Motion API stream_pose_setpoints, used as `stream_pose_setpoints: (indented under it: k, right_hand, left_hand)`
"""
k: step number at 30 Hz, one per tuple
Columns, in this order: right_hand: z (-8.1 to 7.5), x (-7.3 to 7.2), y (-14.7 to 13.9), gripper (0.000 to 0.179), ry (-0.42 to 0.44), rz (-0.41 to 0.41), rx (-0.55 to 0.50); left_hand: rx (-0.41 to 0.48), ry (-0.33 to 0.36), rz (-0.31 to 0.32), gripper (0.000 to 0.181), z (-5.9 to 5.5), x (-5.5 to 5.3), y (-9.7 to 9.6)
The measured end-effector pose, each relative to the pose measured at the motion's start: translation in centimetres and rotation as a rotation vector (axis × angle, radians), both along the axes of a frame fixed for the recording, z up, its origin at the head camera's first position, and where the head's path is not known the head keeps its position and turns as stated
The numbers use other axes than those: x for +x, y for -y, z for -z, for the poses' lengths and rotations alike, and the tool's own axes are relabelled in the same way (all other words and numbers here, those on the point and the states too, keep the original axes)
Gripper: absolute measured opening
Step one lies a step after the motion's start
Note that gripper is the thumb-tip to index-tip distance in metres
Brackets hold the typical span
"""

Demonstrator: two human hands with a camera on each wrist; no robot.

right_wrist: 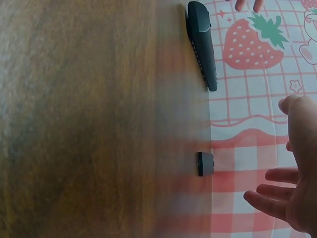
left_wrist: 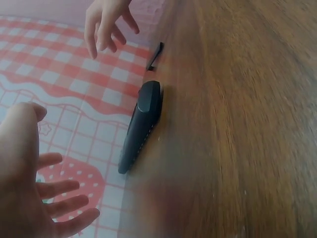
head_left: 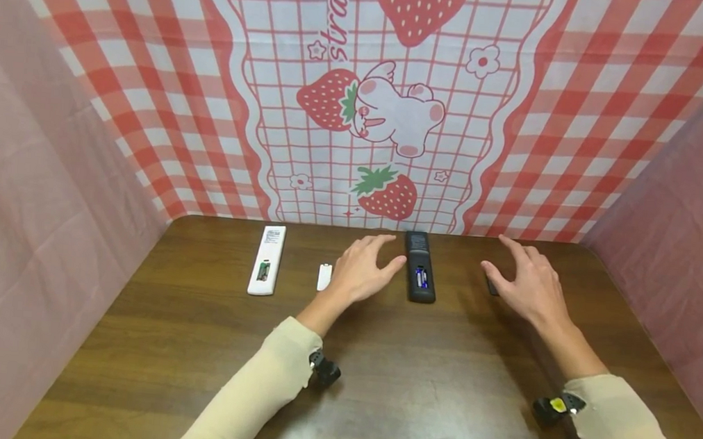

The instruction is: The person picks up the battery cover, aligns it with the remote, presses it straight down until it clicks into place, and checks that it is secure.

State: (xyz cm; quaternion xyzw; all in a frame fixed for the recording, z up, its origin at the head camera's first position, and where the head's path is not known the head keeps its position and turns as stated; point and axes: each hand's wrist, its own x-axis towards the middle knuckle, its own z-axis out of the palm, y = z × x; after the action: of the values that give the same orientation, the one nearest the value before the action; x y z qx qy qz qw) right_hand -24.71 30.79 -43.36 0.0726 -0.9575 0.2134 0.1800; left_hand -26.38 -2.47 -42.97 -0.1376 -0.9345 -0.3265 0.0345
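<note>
A black remote control (head_left: 417,246) lies back-up on the table with its battery bay uncovered and blue batteries inside. My left hand (head_left: 362,269) hovers just left of it, fingers loosely spread and holding nothing. Over on the right, my right hand (head_left: 530,284) is likewise empty, raised above a small black battery cover (right_wrist: 205,163) that it partly hides in the head view. Left of my left hand are a white battery cover (head_left: 324,276) and a white remote control (head_left: 270,244), its bay also uncovered.
The brown wooden table (head_left: 374,389) ends at the back against a strawberry-print checked cloth (head_left: 390,139). Pink cloth panels (head_left: 34,185) stand on both sides. A small dark device is strapped at each wrist.
</note>
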Motion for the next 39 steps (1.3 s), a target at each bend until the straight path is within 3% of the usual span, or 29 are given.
stream_pose_setpoints:
  k: [19,39]
  right_hand:
    - [-0.2,-0.1,0.3,0.069,0.037,0.032,-0.003]
    - [0.2,-0.2,0.1,0.067,0.055,0.043,-0.005]
  left_hand:
    - [0.028,0.047,-0.079,0.063,-0.5,-0.8,-1.9]
    - [0.007,0.065,-0.084,0.066,0.3,-1.6,-3.9]
